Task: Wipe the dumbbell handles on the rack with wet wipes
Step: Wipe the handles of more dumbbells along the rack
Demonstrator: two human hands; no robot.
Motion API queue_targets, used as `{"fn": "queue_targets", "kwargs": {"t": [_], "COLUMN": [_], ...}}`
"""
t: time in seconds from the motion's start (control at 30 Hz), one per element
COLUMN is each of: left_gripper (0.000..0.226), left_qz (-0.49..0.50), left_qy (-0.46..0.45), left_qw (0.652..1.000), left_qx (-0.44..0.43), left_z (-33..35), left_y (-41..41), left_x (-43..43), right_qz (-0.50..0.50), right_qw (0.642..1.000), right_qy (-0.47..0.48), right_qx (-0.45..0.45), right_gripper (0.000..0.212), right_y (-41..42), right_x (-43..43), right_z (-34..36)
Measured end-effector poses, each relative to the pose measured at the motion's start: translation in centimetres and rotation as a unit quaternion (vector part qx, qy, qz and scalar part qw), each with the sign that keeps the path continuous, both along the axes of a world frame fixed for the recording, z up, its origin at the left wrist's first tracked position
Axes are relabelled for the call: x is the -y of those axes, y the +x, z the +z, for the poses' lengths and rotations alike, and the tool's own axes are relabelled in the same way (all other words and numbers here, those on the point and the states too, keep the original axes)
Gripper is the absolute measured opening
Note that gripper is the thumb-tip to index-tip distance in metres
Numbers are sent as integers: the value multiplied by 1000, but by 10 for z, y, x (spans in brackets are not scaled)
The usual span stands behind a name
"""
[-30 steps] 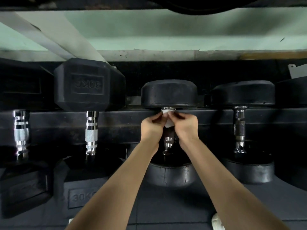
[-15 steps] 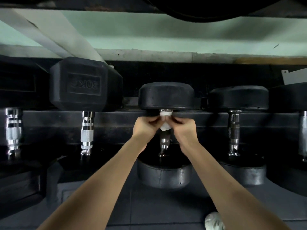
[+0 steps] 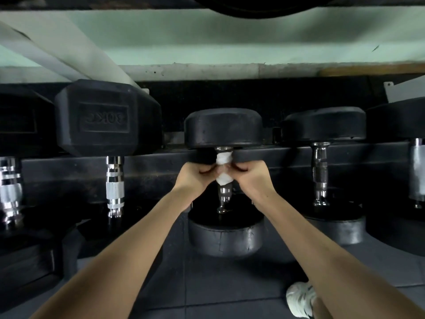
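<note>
A round black dumbbell (image 3: 223, 127) lies across the dark rack (image 3: 149, 171) in the middle of the view. Its chrome handle (image 3: 224, 196) shows bare below my hands. A white wet wipe (image 3: 223, 158) is wrapped around the upper part of that handle, just under the far head. My left hand (image 3: 195, 177) pinches the wipe from the left and my right hand (image 3: 251, 178) pinches it from the right, fingertips meeting on it. Part of the wipe is hidden by my fingers.
A hex dumbbell marked 30KG (image 3: 105, 118) with a chrome handle (image 3: 114, 187) sits to the left, another handle (image 3: 9, 192) further left. Round dumbbells (image 3: 324, 123) stand to the right. Grey floor tiles (image 3: 218, 284) and my white shoe (image 3: 299, 298) lie below.
Both hands have stayed on the wipe at the top of the handle and closed tighter around it; the wipe now covers more of the handle. The view shifted slightly.
</note>
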State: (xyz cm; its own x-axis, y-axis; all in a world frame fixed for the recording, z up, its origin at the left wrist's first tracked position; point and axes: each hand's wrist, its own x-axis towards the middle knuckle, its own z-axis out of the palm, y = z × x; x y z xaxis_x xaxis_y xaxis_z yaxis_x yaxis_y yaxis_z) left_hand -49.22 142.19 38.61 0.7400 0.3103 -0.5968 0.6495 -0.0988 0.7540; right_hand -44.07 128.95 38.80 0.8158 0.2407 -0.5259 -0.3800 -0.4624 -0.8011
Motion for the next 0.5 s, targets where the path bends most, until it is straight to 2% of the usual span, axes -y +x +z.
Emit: {"fn": "queue_targets", "kwargs": {"t": [0.07,0.23,0.33,0.4,0.5], "left_gripper": [26,26,32,37,36], "left_qz": [-45,-136,-257,-263,-234], "left_qy": [5,23,75,75,67], "left_qw": [999,990,958,954,963], "left_qx": [-28,-42,-105,-124,-112], "left_z": [-2,2,1,1,4], "left_y": [-8,-6,-18,-24,-20], "left_x": [-2,-10,-4,0,-5], "right_qz": [51,114,206,225,172], "right_qw": [998,990,968,962,976], "right_qy": [-33,-77,-142,-154,-120], "right_qx": [3,-3,4,4,-51], "right_gripper": [30,25,26,26,22], "right_y": [-5,-7,-24,-29,-22], "right_x": [7,13,22,25,21], "right_z": [-3,2,3,3,6]}}
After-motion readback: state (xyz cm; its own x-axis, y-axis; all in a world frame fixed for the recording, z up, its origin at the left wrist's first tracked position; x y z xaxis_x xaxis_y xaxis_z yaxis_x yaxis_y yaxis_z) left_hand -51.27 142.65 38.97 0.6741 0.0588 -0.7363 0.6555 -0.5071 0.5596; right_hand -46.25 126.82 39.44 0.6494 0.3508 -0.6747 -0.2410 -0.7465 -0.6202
